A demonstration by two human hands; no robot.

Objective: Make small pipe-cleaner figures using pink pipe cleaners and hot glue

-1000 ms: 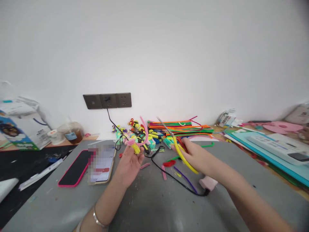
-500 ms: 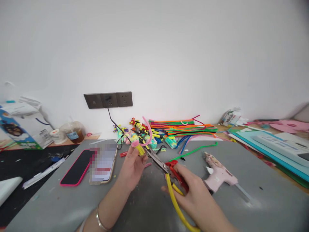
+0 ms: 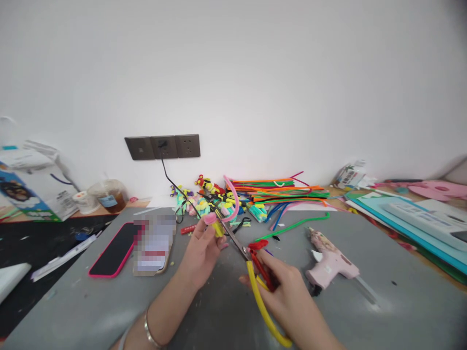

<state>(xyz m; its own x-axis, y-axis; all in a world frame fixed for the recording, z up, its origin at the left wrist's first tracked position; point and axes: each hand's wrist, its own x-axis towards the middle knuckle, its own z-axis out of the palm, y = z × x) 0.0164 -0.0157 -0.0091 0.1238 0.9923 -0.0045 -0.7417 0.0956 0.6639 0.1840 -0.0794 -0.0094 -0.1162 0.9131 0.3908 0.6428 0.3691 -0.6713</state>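
Note:
My left hand (image 3: 199,253) pinches a small craft piece of yellow and pink pipe cleaner (image 3: 221,221), with a pink strand curving up from it. My right hand (image 3: 288,296) grips scissors (image 3: 251,262) with red and yellow handles. The blades point up and left and reach the craft piece right beside my left fingers. A silver bracelet sits on my left wrist.
A pink glue gun (image 3: 330,260) lies right of my right hand, its black cord running to the wall socket (image 3: 162,147). Two phones (image 3: 136,245) lie at the left. Pipe cleaners (image 3: 280,190) and small finished figures pile by the wall. Coloured sheets (image 3: 412,218) cover the right.
My right hand has pulled back towards me with the scissors, uncovering the glue gun, and brought the blades over to the craft piece. My left hand has barely moved.

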